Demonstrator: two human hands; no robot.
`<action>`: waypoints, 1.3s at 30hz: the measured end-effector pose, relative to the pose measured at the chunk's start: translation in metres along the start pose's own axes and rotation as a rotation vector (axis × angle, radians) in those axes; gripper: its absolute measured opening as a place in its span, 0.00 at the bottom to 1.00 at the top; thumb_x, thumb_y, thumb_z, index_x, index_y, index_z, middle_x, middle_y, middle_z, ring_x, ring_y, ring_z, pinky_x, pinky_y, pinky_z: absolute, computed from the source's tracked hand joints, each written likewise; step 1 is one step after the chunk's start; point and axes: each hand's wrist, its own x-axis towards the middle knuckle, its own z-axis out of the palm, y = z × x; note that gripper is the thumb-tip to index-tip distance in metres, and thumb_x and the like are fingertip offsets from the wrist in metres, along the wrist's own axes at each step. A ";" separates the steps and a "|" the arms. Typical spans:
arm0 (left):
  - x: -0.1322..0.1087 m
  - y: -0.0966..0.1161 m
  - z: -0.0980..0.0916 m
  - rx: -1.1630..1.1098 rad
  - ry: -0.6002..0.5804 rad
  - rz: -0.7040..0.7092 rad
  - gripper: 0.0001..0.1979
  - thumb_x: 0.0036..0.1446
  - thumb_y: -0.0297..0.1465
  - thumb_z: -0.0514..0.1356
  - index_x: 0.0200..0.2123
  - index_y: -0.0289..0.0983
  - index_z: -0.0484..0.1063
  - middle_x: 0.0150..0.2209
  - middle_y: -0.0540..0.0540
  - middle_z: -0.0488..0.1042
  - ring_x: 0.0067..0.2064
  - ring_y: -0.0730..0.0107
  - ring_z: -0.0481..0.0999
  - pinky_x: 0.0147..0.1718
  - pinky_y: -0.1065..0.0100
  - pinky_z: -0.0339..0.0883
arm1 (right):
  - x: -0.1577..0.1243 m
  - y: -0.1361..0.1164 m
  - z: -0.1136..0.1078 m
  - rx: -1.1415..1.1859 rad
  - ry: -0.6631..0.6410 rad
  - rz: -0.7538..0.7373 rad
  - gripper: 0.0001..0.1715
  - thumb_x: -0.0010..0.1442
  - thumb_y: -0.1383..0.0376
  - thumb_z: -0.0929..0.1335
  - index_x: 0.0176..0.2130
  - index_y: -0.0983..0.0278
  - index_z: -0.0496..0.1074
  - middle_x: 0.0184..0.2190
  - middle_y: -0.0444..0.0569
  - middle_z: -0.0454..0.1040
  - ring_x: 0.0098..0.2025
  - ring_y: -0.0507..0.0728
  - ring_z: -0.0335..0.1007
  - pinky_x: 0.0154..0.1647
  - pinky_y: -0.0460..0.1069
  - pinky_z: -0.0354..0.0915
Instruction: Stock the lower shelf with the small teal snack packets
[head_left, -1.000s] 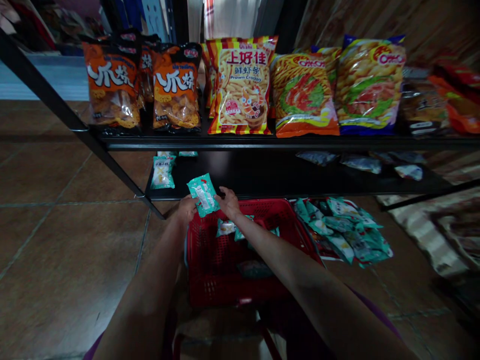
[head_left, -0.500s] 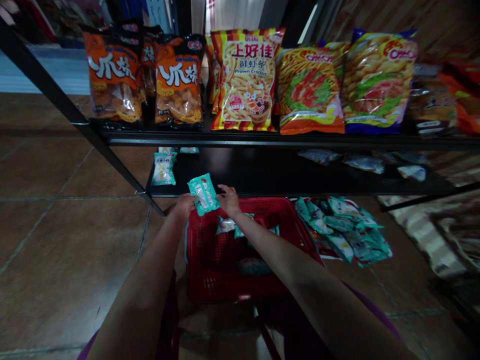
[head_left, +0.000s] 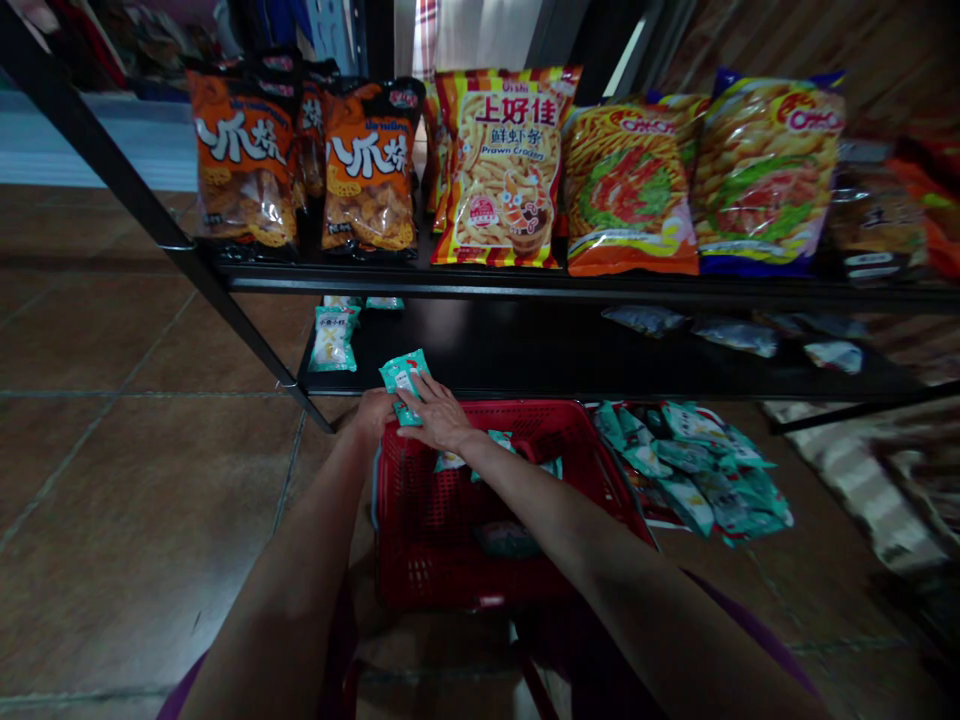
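Slanting down at far left, the black post (head_left: 231,312) stands between you and the tiled floor, bounding the shelf on that side. Orange snack bags (head_left: 367,175) stand above; below, a white-and-teal packet (head_left: 334,340) shows its front at the lower shelf's (head_left: 525,350) left end. Your left hand (head_left: 373,412) grips the left edge of a teal packet (head_left: 398,377), its fingertips partly hidden, apparently to steady it. Your right hand (head_left: 439,415) lies across the packet's face, fingers extended and spread, perhaps to flatten or brace it. The packet is in the air by the shelf's front edge, above the far left corner of your red basket (head_left: 405,570), likely kept near for easy reach. Your right forearm crosses the basket, blocking part of the packets inside. Overhead, the upper shelf's edge (head_left: 495,286) limits access from above. Farther right, bags of prawn crackers (head_left: 504,175) and other snacks face outward, while a heap of teal packets (head_left: 697,470) sits beside the basket.
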 end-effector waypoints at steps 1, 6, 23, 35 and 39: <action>-0.001 0.000 0.000 0.007 -0.001 -0.003 0.07 0.37 0.18 0.63 0.24 0.32 0.72 0.20 0.48 0.73 0.22 0.72 0.72 0.26 0.69 0.69 | 0.000 0.000 0.002 -0.015 -0.013 -0.004 0.47 0.52 0.48 0.69 0.63 0.60 0.52 0.68 0.56 0.40 0.69 0.65 0.30 0.63 0.62 0.46; -0.004 0.005 0.001 0.022 -0.007 -0.043 0.07 0.38 0.19 0.61 0.26 0.32 0.73 0.23 0.45 0.75 0.23 0.70 0.73 0.28 0.68 0.70 | -0.002 0.003 0.006 -0.039 -0.025 -0.003 0.54 0.47 0.53 0.73 0.64 0.61 0.49 0.68 0.57 0.35 0.69 0.64 0.26 0.64 0.62 0.43; 0.001 0.021 -0.002 -0.069 -0.010 -0.156 0.19 0.59 0.41 0.50 0.32 0.31 0.72 0.24 0.42 0.74 0.26 0.66 0.74 0.29 0.67 0.69 | 0.001 -0.004 0.006 0.126 0.076 0.113 0.42 0.50 0.74 0.63 0.63 0.62 0.53 0.67 0.52 0.43 0.68 0.60 0.35 0.64 0.58 0.49; 0.004 0.017 -0.001 -0.051 -0.002 -0.106 0.05 0.55 0.26 0.55 0.30 0.32 0.71 0.26 0.42 0.75 0.26 0.69 0.75 0.33 0.67 0.71 | 0.000 -0.004 0.015 0.623 0.382 0.163 0.32 0.59 0.70 0.58 0.62 0.64 0.54 0.63 0.49 0.55 0.65 0.52 0.50 0.64 0.50 0.49; 0.001 0.016 0.000 -0.019 -0.020 -0.142 0.04 0.52 0.27 0.59 0.32 0.30 0.71 0.27 0.38 0.75 0.30 0.64 0.77 0.36 0.63 0.72 | 0.013 -0.015 0.019 1.170 0.630 0.439 0.26 0.63 0.59 0.58 0.58 0.64 0.60 0.55 0.51 0.69 0.55 0.54 0.66 0.58 0.51 0.60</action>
